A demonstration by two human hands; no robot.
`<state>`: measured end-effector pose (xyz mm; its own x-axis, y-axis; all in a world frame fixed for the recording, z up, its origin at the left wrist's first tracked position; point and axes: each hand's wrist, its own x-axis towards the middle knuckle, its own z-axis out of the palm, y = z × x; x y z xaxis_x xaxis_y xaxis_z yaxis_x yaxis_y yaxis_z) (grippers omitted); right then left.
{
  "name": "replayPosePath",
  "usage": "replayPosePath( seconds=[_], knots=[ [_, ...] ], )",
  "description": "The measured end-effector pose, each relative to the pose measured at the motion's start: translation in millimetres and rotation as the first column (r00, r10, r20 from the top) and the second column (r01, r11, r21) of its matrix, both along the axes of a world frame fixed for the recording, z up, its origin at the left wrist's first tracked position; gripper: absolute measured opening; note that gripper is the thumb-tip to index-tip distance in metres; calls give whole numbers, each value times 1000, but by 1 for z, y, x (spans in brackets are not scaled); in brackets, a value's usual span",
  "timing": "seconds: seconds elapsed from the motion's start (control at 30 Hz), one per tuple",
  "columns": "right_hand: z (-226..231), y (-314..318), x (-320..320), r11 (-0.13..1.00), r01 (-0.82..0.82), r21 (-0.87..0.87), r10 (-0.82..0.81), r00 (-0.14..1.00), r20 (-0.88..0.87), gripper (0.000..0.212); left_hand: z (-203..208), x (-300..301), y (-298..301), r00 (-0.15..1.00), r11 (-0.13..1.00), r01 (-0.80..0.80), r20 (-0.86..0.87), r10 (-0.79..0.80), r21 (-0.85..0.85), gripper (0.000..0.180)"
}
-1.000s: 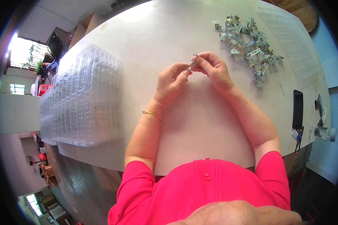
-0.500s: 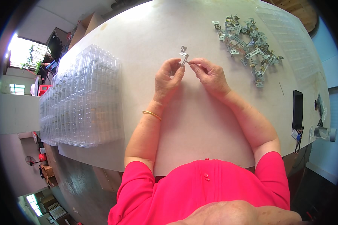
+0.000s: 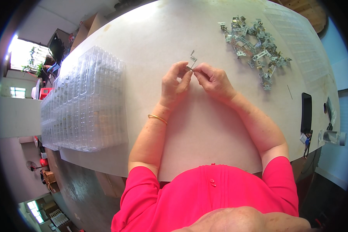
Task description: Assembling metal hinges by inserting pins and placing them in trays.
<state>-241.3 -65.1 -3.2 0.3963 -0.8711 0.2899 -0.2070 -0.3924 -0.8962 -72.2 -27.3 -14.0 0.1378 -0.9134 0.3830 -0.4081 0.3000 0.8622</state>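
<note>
Above the middle of the table a small bent metal bracket is held between my two hands, its stepped arm pointing away from me. My left hand pinches its lower end between thumb and fingers. From the other side my right hand has thumb and forefinger closed at the same end, and the fingertips of both hands nearly meet. What exactly lies between the fingertips is partly hidden. To the right of my hands lies a loose heap of similar metal brackets, some with brass-coloured parts.
Stacked clear plastic trays stand on the left of the table. Another clear tray lies at the far right. Nearer on the right are a thin metal rod, a black phone and a clear bottle.
The bracket has turned in my fingers and now shows its narrow edge. My left hand has shifted slightly right, bringing the fingertips closer together.
</note>
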Motion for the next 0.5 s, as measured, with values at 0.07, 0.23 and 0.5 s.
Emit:
replayPosePath(
  seconds=[0.07,0.23,0.5],
  knots=[
    [1,1,0,1000,-23,11,23,1000,11,9,3,0,1,1000,1000,-19,-2,19,11,29],
    [6,-1,-1,978,22,205,-32,998,47,11,3,11,-1,980,987,-146,146,136,61,20],
    [-3,-7,-4,966,25,258,-52,994,99,14,8,12,-3,973,980,-141,202,112,138,15]
  ],
)
